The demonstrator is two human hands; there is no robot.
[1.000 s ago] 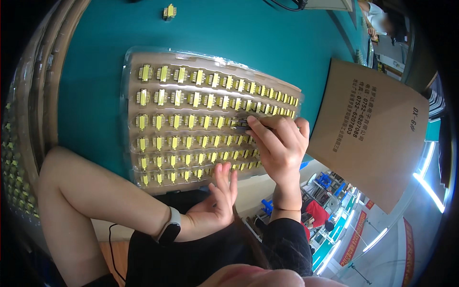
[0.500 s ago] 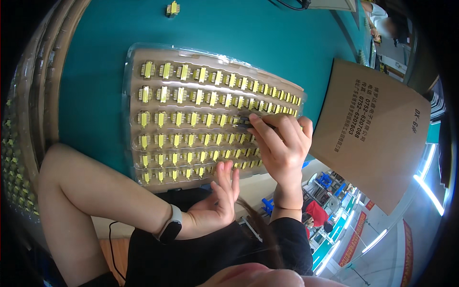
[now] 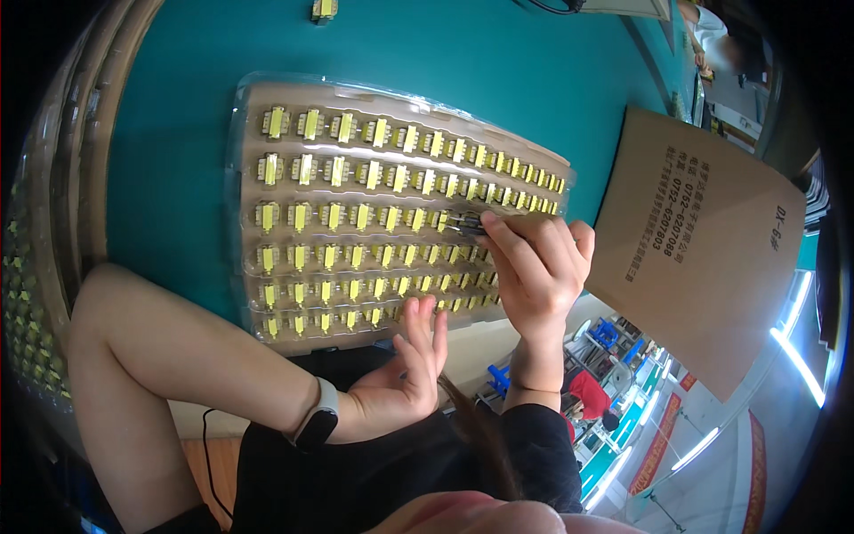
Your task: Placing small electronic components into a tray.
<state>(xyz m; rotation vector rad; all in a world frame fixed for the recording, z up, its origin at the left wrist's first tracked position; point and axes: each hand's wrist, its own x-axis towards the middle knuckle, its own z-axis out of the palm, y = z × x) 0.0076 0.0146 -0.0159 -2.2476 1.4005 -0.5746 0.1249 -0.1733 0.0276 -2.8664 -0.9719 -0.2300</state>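
Observation:
A clear plastic tray [image 3: 238, 191] on brown cardboard lies on the teal table, with rows of small yellow-taped transformers [image 3: 334, 216] in its pockets. My right hand [image 3: 541, 271] is over the tray's right part, fingers pinched on a slim dark metal tool that looks like tweezers [image 3: 467, 224]. Its tips point left, close beside a transformer [image 3: 442, 221] in the third row; I cannot tell whether they touch it. My left hand [image 3: 411, 365] hovers at the tray's near edge, fingers stretched out and holding nothing, a grey-banded watch on its wrist.
One loose transformer [image 3: 324, 10] stands at the table's far edge. A cardboard box [image 3: 703, 249] with printing is at the right. Stacked trays with more transformers [image 3: 36, 311] rise at the far left. Another person [image 3: 712, 40] sits at the upper right.
My right hand with the tweezers has shifted slightly to the right, showing more of the tool. My left hand stays nearly where it was. The loose transformer appears higher in view.

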